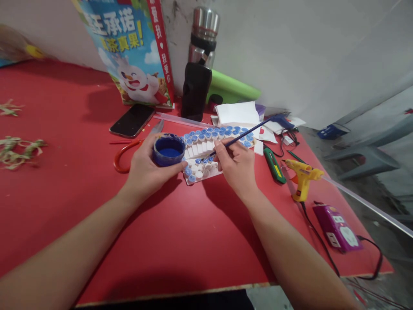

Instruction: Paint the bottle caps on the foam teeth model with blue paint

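Note:
My left hand (150,165) is closed around a small jar of blue paint (168,150), tilted a little toward me. In my right hand (237,165) a slim blue paintbrush (247,134) is pinched, its tip down among small round pieces on a white craft piece (197,150). Rows of these rounds along the far edge are painted blue and white. Nearer me, several rounds (199,175) are plain white and others carry blue. White strips lie between the two groups. My right fingers cover part of the craft piece's near right side.
Orange-handled scissors (121,161) and a black phone (132,120) lie left. A printed bag (135,56), steel flask (203,38) and black case (196,91) stand behind. Right are a green cutter (274,165), yellow glue gun (302,176) and purple power box (337,228) with cords.

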The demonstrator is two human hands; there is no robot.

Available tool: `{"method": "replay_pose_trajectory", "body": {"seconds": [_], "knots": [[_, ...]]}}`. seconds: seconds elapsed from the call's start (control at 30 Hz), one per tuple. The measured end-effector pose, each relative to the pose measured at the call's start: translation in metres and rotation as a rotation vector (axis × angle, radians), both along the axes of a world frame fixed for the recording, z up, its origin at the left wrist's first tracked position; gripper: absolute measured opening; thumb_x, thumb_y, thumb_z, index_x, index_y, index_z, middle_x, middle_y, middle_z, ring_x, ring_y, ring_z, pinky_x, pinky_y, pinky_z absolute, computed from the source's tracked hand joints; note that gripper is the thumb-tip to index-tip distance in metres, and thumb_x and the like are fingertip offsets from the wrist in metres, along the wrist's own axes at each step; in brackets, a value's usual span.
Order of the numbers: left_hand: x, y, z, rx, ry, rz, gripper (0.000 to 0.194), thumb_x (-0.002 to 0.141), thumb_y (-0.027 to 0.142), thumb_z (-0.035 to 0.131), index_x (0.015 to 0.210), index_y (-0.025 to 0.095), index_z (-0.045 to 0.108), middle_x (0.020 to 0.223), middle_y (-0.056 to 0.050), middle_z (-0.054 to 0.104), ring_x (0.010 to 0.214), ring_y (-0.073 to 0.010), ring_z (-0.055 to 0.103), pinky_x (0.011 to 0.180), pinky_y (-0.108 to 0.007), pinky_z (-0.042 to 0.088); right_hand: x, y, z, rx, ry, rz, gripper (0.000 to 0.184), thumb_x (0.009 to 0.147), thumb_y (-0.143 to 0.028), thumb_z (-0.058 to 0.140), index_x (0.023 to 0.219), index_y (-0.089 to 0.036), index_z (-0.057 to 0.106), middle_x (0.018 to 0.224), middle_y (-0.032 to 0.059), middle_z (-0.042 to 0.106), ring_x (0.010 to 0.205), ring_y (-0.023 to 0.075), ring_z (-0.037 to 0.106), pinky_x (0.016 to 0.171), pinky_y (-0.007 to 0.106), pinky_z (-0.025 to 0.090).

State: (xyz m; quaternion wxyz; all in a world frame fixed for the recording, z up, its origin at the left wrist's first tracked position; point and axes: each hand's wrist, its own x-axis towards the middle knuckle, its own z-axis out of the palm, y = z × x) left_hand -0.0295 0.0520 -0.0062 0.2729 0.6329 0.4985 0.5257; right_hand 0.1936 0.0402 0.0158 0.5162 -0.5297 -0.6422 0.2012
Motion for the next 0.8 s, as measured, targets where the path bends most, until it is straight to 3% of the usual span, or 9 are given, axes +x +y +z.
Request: {"method": "replay_pose_trajectory", "body": {"seconds": [0.33, 0.8], "knots": [[-0.0018, 0.0001, -0.0039, 0.023, 0.014, -0.008, 0.057, 0.064, 0.043, 0.092, 0.112, 0.025, 0.069, 0.113, -0.006, 0.075, 0.106, -0.0314, 0.073, 0.098, -0.048, 0.059, -0.0012, -0.0007, -0.0010, -0.004, 0.030, 0.041, 0.029, 0.102, -0.044, 0.065, 0.084, -0.022, 0.067, 0.064, -0.0021, 0.065, 0.052, 0.0109, 0.056, 0.051, 0.025, 0.044], [-0.0012, 0.0015, -0.0057, 0.048, -0.010, -0.013, 0.056, 0.061, 0.043, 0.093, 0.108, 0.022, 0.070, 0.107, -0.003, 0.075, 0.098, -0.0254, 0.072, 0.090, -0.041, 0.058, 0.0006, 0.0006, -0.0019, -0.047, -0.015, 0.025, 0.031, 0.102, -0.045, 0.063, 0.083, -0.021, 0.066, 0.061, -0.0022, 0.062, 0.051, 0.0112, 0.053, 0.051, 0.026, 0.042]]}}
